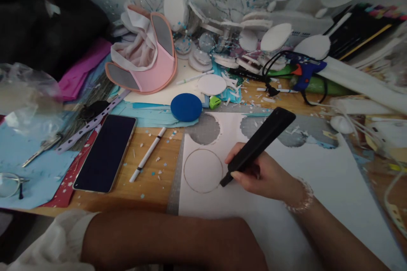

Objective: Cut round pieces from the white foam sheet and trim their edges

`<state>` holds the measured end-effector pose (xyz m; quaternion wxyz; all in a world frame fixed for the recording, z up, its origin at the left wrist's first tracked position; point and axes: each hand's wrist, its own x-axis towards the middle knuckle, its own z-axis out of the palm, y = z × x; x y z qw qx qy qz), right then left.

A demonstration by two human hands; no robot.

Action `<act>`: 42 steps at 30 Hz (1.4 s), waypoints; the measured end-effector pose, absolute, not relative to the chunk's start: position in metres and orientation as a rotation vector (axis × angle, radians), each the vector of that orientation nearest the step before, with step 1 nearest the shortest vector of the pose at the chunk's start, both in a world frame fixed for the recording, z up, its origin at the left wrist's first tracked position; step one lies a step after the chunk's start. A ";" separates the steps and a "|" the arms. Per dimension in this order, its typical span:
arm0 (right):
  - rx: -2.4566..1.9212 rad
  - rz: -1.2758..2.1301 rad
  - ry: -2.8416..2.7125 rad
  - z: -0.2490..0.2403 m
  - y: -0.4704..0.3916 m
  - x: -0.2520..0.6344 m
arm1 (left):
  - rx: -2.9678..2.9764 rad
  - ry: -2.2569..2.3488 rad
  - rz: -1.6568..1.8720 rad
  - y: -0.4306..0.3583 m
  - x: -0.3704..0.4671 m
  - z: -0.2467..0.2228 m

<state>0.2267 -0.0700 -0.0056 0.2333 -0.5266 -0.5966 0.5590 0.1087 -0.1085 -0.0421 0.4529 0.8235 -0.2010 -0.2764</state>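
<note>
My right hand (pixel 254 173) is closed around a thick black handheld tool (pixel 260 139), held slanted with its narrow end low. That end is at the right edge of a brown circular outline (pixel 203 171) on a large white sheet (pixel 318 177). Several round openings with rough rims run along the sheet's far edge, and a grey mat (pixel 205 129) shows through them. My left forearm (pixel 152 239) lies across the near side, over the sheet's lower part. The left hand itself is out of the frame, past the bottom edge.
A blue disc (pixel 186 107) rests beyond the sheet. To the left are a white pen (pixel 148 154), a phone (pixel 106 152) and a pink visor (pixel 152 71). White discs (pixel 276 37) and scraps crowd the back. White cables (pixel 352 120) lie at the right.
</note>
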 end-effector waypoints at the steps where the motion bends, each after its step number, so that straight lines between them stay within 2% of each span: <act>1: -1.442 1.542 -1.635 -0.006 -0.070 0.226 | 2.030 -0.510 -0.672 -0.108 0.109 -0.042; 14: -1.321 1.424 -1.540 -0.013 -0.065 0.235 | 2.099 -0.488 -0.381 -0.111 0.105 -0.045; 23: -1.393 1.447 -1.645 -0.011 -0.066 0.229 | 2.128 -0.493 -0.541 -0.112 0.104 -0.043; 30: -1.427 1.432 -1.615 -0.011 -0.067 0.225 | 2.117 -0.489 -0.207 -0.118 0.101 -0.056; 37: -1.395 1.449 -1.429 -0.018 -0.067 0.231 | 2.124 -0.465 -0.271 -0.120 0.102 -0.056; 42: -1.264 1.310 -0.894 -0.021 -0.061 0.239 | 2.168 -0.425 -0.368 -0.116 0.103 -0.050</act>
